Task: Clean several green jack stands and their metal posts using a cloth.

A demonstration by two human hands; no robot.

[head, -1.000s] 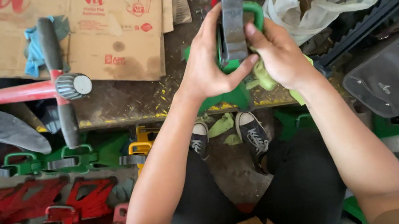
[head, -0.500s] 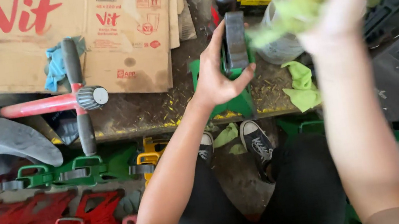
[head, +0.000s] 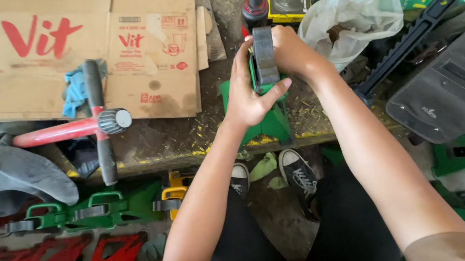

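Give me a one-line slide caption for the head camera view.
Both hands, left hand and right hand, grip a dark grey metal bar set in a green steel stand on a worn workbench.

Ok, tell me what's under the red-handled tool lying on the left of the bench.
The red-handled tool lies partly on flattened cardboard and partly on the metal bench. A blue rag sits at its black crossbar. Whatever is directly beneath the shaft is covered.

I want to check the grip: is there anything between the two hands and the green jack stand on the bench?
Nothing visible: the left hand and right hand both touch the grey post of the green jack stand directly.
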